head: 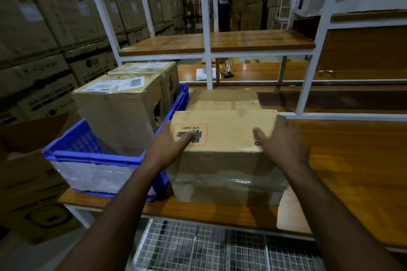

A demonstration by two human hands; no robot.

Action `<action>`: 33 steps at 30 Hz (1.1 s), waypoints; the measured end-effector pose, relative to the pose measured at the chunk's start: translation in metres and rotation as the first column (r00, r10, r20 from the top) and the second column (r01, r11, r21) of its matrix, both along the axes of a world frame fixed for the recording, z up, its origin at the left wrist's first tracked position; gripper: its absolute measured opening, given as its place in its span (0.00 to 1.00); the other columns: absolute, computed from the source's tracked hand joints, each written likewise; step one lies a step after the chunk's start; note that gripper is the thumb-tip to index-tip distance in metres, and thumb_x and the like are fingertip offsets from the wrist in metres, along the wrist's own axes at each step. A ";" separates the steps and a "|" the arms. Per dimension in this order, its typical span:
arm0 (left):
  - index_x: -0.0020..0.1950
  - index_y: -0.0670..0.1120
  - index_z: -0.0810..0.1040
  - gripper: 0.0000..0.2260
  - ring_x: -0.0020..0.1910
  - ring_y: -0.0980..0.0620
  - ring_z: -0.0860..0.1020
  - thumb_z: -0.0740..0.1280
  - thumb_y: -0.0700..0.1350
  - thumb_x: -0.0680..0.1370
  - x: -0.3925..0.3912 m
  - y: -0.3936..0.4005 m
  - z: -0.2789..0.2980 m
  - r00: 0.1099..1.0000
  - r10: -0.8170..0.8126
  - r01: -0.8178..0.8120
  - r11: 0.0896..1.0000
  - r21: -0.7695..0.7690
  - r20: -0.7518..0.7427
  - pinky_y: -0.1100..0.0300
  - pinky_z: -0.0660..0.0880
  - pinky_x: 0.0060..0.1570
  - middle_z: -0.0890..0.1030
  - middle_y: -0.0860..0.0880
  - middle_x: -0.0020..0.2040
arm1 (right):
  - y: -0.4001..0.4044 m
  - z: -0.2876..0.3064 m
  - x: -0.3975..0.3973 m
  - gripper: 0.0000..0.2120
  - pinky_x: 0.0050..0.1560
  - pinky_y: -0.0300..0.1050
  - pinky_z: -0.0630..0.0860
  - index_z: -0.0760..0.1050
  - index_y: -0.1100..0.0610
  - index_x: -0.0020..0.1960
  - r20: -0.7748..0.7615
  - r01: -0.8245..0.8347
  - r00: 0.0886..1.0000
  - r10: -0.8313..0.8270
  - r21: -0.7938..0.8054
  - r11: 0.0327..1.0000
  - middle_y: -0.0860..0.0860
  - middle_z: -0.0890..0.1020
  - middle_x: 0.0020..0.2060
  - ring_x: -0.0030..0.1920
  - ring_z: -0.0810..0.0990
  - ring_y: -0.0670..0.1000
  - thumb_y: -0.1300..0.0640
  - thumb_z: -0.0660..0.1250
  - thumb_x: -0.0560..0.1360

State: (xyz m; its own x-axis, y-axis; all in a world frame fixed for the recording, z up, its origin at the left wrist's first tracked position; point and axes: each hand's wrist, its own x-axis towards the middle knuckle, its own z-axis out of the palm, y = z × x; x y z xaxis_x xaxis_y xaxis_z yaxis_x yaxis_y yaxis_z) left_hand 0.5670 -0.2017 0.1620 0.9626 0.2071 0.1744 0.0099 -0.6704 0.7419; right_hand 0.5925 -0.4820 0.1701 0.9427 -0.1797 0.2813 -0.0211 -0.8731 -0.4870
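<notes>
Holding two boxes, the blue crate sits beside the carton.

Bare left hand left of centre, bare right hand right of centre, left forearm uncovered down to the lower left edge, right forearm uncovered down to the lower right edge, both long and lean, nails apparently short, dim light blurring them
</notes>
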 end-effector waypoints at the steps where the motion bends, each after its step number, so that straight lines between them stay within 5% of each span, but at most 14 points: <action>1: 0.67 0.55 0.68 0.24 0.52 0.59 0.78 0.69 0.63 0.76 -0.004 -0.001 0.000 1.000 0.000 -0.001 1.000 0.011 0.019 0.61 0.74 0.45 0.78 0.58 0.58 | -0.001 -0.001 -0.002 0.32 0.53 0.52 0.74 0.65 0.57 0.72 0.010 -0.012 1.000 0.012 -0.010 1.000 0.57 0.74 0.66 0.64 0.73 0.59 0.37 0.63 0.77; 5: 0.68 0.61 0.66 0.26 0.54 0.62 0.79 0.71 0.63 0.75 -0.030 -0.003 -0.004 0.991 0.006 -0.004 1.000 -0.017 0.133 0.59 0.78 0.46 0.77 0.66 0.53 | -0.007 -0.010 -0.019 0.33 0.51 0.51 0.73 0.63 0.52 0.74 0.152 -0.035 0.988 0.028 0.044 0.998 0.53 0.72 0.69 0.66 0.72 0.56 0.37 0.66 0.76; 8: 0.74 0.55 0.64 0.34 0.60 0.55 0.80 0.72 0.60 0.72 -0.052 -0.004 -0.016 0.974 0.016 0.018 0.989 -0.150 0.225 0.45 0.80 0.55 0.79 0.56 0.62 | -0.008 -0.028 -0.039 0.34 0.45 0.47 0.72 0.61 0.48 0.74 0.314 -0.013 0.949 -0.034 0.147 0.989 0.52 0.70 0.66 0.62 0.73 0.55 0.36 0.66 0.74; 11: 0.72 0.50 0.63 0.36 0.60 0.61 0.78 0.72 0.56 0.67 -0.066 -0.011 -0.032 0.956 0.033 0.046 0.965 -0.258 0.293 0.48 0.79 0.57 0.77 0.54 0.62 | 0.001 -0.050 -0.061 0.40 0.42 0.50 0.78 0.56 0.45 0.75 0.350 0.015 0.930 -0.110 0.263 0.965 0.50 0.64 0.62 0.58 0.72 0.55 0.34 0.68 0.70; 14: 0.73 0.49 0.60 0.38 0.64 0.51 0.77 0.74 0.48 0.67 -0.068 -0.008 -0.048 0.959 0.051 0.035 0.955 -0.293 0.280 0.44 0.78 0.59 0.74 0.46 0.66 | 0.012 -0.065 -0.075 0.50 0.42 0.51 0.78 0.47 0.41 0.79 0.325 0.024 0.936 -0.132 0.316 0.948 0.49 0.62 0.61 0.58 0.71 0.57 0.35 0.71 0.66; 19: 0.79 0.53 0.55 0.43 0.69 0.57 0.68 0.73 0.55 0.68 -0.061 0.011 -0.064 0.965 0.032 0.013 0.985 -0.170 0.260 0.57 0.70 0.66 0.64 0.50 0.75 | 0.012 -0.082 -0.074 0.43 0.47 0.56 0.78 0.45 0.42 0.79 0.232 0.078 0.958 -0.166 0.350 0.934 0.53 0.62 0.67 0.64 0.68 0.60 0.31 0.60 0.71; 22: 0.81 0.56 0.50 0.45 0.71 0.55 0.67 0.75 0.57 0.73 -0.057 0.015 -0.075 0.988 -0.036 0.037 0.999 -0.006 0.153 0.57 0.70 0.62 0.60 0.51 0.78 | 0.009 -0.096 -0.074 0.38 0.48 0.54 0.77 0.54 0.49 0.77 0.151 0.090 0.977 -0.151 0.352 0.932 0.55 0.65 0.67 0.63 0.71 0.59 0.31 0.56 0.74; 25: 0.81 0.55 0.51 0.50 0.65 0.56 0.69 0.66 0.74 0.67 -0.057 0.011 -0.079 0.996 -0.088 0.085 0.992 0.092 0.031 0.54 0.74 0.59 0.57 0.51 0.77 | 0.009 -0.104 -0.073 0.38 0.45 0.48 0.72 0.62 0.57 0.72 0.099 0.088 0.987 -0.126 0.324 0.942 0.57 0.70 0.63 0.56 0.73 0.53 0.31 0.52 0.73; 28: 0.80 0.53 0.57 0.51 0.78 0.48 0.59 0.62 0.79 0.64 -0.051 0.010 -0.077 0.997 -0.071 0.073 0.976 0.205 -0.016 0.46 0.69 0.71 0.51 0.51 0.81 | 0.013 -0.101 -0.071 0.33 0.46 0.48 0.73 0.64 0.58 0.71 0.103 0.095 0.986 -0.130 0.287 0.953 0.57 0.72 0.63 0.57 0.72 0.51 0.35 0.57 0.76; 31: 0.78 0.51 0.63 0.47 0.81 0.50 0.43 0.60 0.79 0.66 -0.042 0.007 -0.066 0.997 -0.077 0.064 0.920 0.386 0.020 0.42 0.57 0.77 0.46 0.51 0.83 | 0.017 -0.092 -0.062 0.25 0.64 0.56 0.72 0.67 0.57 0.72 0.214 0.067 0.973 -0.081 0.072 0.995 0.56 0.73 0.66 0.67 0.70 0.55 0.47 0.64 0.78; 33: 0.80 0.54 0.58 0.47 0.81 0.52 0.38 0.56 0.80 0.67 -0.038 0.001 -0.062 0.994 -0.106 0.111 0.865 0.489 -0.037 0.36 0.53 0.77 0.45 0.52 0.83 | 0.024 -0.082 -0.051 0.18 0.73 0.57 0.63 0.74 0.54 0.66 0.266 -0.046 0.962 0.063 -0.071 0.996 0.52 0.78 0.63 0.68 0.71 0.52 0.49 0.63 0.79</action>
State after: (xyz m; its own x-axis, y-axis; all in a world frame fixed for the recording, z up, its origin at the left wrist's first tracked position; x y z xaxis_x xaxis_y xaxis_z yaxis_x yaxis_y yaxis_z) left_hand 0.5290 -0.2006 0.0995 0.9759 -0.0086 0.2180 -0.0796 -0.9445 0.3187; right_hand 0.5411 -0.4583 0.0879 0.8394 -0.1034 0.5337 0.1509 -0.8988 -0.4115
